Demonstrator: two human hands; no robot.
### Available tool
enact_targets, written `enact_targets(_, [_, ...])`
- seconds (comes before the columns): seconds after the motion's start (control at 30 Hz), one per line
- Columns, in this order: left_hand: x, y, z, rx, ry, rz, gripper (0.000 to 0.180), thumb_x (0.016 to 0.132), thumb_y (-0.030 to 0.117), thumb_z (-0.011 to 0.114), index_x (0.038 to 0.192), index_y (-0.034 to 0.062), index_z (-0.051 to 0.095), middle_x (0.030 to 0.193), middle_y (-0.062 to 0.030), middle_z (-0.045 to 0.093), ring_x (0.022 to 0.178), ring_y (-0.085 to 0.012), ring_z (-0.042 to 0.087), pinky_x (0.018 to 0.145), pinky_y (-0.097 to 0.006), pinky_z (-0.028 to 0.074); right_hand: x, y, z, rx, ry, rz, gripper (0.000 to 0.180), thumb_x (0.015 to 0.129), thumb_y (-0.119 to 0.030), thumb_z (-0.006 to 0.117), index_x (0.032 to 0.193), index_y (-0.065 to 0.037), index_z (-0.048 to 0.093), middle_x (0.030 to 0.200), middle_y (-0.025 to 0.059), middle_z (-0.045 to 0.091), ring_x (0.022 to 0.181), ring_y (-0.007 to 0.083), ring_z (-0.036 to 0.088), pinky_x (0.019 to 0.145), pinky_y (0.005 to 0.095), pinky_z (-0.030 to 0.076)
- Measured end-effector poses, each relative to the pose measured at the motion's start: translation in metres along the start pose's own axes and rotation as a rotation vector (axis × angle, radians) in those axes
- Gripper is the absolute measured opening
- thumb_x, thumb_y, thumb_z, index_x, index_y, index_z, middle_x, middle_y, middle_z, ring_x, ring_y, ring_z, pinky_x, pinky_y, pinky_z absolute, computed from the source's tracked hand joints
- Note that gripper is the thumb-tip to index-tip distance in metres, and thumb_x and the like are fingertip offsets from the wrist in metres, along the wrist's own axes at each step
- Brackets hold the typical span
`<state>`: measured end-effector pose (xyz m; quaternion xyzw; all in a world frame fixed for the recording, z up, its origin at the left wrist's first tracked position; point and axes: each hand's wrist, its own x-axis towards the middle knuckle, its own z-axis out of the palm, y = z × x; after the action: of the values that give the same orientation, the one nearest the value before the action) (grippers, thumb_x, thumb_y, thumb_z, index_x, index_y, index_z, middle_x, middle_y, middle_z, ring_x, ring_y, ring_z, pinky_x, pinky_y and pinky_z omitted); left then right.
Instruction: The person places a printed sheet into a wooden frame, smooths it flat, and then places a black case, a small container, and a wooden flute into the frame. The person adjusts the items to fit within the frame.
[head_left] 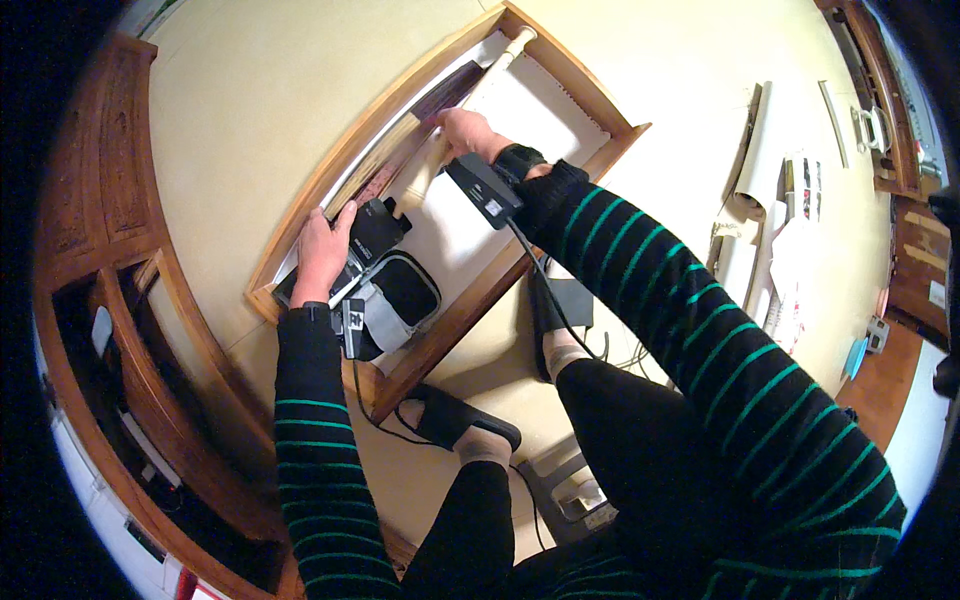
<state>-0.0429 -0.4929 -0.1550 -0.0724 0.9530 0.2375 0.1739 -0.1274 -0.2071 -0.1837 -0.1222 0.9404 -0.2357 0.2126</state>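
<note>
A wooden drawer [440, 335] lies on the floor with its white inside facing up. In its left end, my left hand [322, 250] has thumb and fingers around a flat black box [373, 232]. Next to that box is an unzipped black and grey pouch [405, 295]. Farther up the drawer, my right hand [468, 133] closes on a long pale wooden rod [497, 70] with a knobbed end; its fingertips are partly hidden. Dark and reddish flat strips [440, 95] lie along the far side, beside the rod.
Black cabled devices sit at my right wrist [482, 190] and left wrist [352, 325]; the cables trail over the floor. Carved wooden furniture [110, 180] stands at left. Rolled white papers [760, 150] lie at right. My feet in black slippers [455, 420] are close to the drawer's near edge.
</note>
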Motion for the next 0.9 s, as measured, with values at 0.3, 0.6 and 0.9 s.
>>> enact_targets(0.3, [0.033,0.021,0.021,-0.179,-0.033,-0.070,0.061,0.092,0.042,0.070,0.114,-0.0139,0.063,0.100,-0.0253,0.071,0.098,-0.0307,0.070,0.084,-0.039,0.052,-0.028,-0.011,0.036,1.232,0.221,0.019,0.032,0.082,-0.011,0.072,0.111,-0.001,0.062,0.090,0.0106,0.063,0.095,0.0290,0.063,0.087,0.0428,0.053])
enact_targets(0.6, [0.014,0.051,-0.001,0.018,-0.024,0.045,0.060,0.076,0.034,0.083,0.119,-0.0020,0.063,0.109,-0.0207,0.072,0.104,-0.0313,0.070,0.092,-0.040,0.053,-0.046,-0.035,-0.002,1.556,0.160,0.319,0.050,0.090,-0.011,0.066,0.132,0.006,0.046,0.097,0.0079,0.058,0.093,0.0198,0.058,0.085,0.0347,0.053])
enact_targets(0.9, [0.013,0.073,0.015,0.235,0.086,-0.041,0.039,0.075,0.031,0.085,0.099,0.0047,0.070,0.104,-0.0221,0.071,0.102,-0.0398,0.069,0.086,-0.049,0.056,-0.078,-0.029,-0.011,1.651,0.227,0.453,0.016,0.104,-0.018,0.056,0.095,-0.005,0.051,0.078,0.0024,0.055,0.071,0.0117,0.052,0.066,0.0308,0.054])
